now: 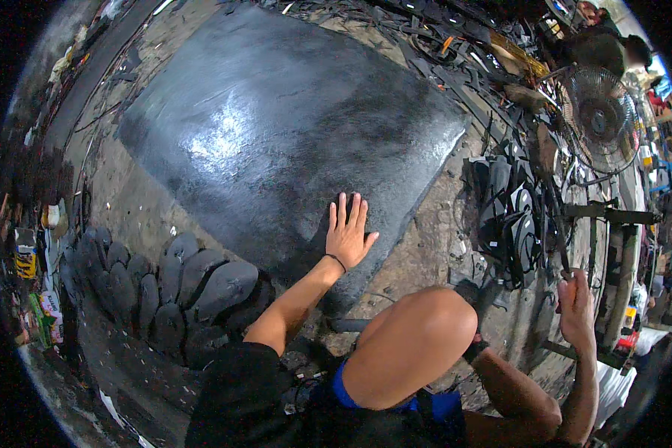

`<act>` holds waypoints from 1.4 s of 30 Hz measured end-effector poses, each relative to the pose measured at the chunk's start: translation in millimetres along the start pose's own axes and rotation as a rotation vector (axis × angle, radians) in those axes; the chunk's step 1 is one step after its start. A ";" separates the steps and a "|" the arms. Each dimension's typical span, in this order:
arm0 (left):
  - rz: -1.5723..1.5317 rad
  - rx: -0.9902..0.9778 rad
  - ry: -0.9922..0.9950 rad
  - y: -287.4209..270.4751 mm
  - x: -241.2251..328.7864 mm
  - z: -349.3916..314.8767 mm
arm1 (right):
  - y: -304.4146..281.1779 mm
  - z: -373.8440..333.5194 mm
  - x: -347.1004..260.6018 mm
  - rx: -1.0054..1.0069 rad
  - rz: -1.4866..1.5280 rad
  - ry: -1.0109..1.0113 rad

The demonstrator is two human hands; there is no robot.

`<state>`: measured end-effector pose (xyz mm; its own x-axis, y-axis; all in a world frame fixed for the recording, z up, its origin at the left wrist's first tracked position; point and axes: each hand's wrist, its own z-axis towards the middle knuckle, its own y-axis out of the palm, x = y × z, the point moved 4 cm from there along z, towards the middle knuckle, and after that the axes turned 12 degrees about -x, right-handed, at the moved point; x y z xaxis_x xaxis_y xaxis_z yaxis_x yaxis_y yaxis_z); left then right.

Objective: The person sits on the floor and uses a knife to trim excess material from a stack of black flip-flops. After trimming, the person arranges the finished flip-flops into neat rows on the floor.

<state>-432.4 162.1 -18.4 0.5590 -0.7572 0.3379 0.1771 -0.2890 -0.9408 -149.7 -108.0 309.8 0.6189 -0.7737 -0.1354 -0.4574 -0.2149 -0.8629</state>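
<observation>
A large black sheet (291, 97), perhaps rubber, lies flat on the ground before me, one corner pointing toward my legs. My left hand (349, 235) is pressed on its near right part, palm down, with the fingers stretched out. Away from the sheet, out to the right, my right hand (576, 306) is closed. From its fingertips a long, dark, narrow piece (563, 243) extends upward; its kind is unclear. Black sole-shaped pieces (228, 290) stand in overlapping rows left of my left forearm.
Black strap-like pieces (504, 213) are piled right of the sheet. Dark scraps (455, 63) litter the ground beyond it. A standing fan (601, 112) is at the far right, with a person (601, 48) behind it. My bent knee (437, 321) rises between my arms.
</observation>
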 end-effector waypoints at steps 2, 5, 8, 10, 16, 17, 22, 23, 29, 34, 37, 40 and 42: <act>-0.058 -0.110 0.005 -19.3 2.6 14.2 | 2.5 3.8 9.0 -0.077 0.016 -0.006; -0.064 -0.013 -0.037 -49.3 -3.0 29.7 | -4.9 26.6 22.0 0.017 0.048 -0.065; 0.048 -0.260 -0.017 -20.4 22.1 20.6 | -35.9 60.6 68.1 0.126 0.048 -0.010; 0.080 -0.460 0.199 -3.2 52.7 15.7 | -61.6 63.1 95.3 0.257 -0.066 0.035; -0.082 -0.249 0.489 -78.8 133.8 197.6 | -80.8 44.6 170.3 0.273 0.791 0.208; -0.122 -0.165 0.552 -108.7 165.7 241.8 | -80.0 46.9 183.3 0.365 0.779 0.160; -0.301 -0.166 0.619 -240.0 345.3 414.1 | -92.4 47.8 198.0 0.273 0.798 0.141; -0.265 -0.134 0.681 -260.3 381.0 441.3 | -94.7 37.2 197.9 0.248 0.849 0.158; -0.405 -0.356 0.541 -336.3 537.7 576.2 | -59.6 -57.4 152.6 0.141 1.151 0.622; -0.252 -0.343 0.821 -340.4 654.2 677.4 | -57.8 -121.3 95.3 0.124 1.291 0.935; -0.092 -0.331 0.971 -315.2 717.7 739.9 | -67.6 -129.5 67.9 0.147 1.348 1.106; -0.009 -0.497 0.880 -275.6 779.9 788.7 | -90.1 -138.8 25.1 0.169 1.436 1.322; 0.130 -0.585 0.936 -229.9 809.0 825.1 | -109.6 -139.7 -20.1 0.281 1.830 1.629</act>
<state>647.5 99.2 448.5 -0.3302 -0.8739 0.3568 -0.3857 -0.2200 -0.8960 -201.2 -152.1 475.1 -0.9099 0.3012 -0.2853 0.4002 0.8186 -0.4120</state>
